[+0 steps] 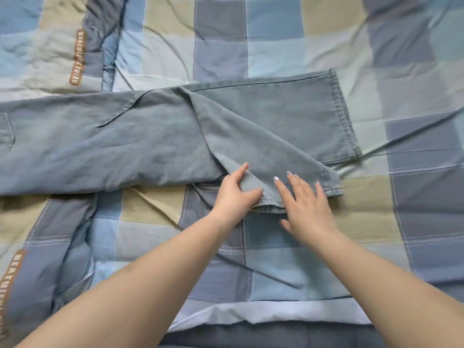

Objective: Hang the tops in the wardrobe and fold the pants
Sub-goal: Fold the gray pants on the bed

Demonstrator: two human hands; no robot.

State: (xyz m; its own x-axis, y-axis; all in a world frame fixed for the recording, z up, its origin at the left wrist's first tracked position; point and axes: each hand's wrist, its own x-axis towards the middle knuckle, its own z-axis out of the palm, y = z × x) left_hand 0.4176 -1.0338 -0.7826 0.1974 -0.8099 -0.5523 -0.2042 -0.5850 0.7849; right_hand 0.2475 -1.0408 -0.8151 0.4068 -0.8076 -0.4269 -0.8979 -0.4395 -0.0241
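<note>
Grey-blue denim pants (105, 144) lie flat across the bed, waist off the left edge and leg hems to the right. One leg (263, 151) is turned diagonally over the other, with its hem (326, 182) toward me. My left hand (233, 194) pinches the near edge of that folded leg between thumb and fingers. My right hand (306, 204) rests flat beside it, fingers spread, on the same leg end near the hem.
The pants lie on a checked blue, grey and beige quilt (401, 59) with brown lettering strips at the left. A bunched fold of quilt (62, 247) rises at lower left. The bed's near edge (251, 322) shows a pale sheet.
</note>
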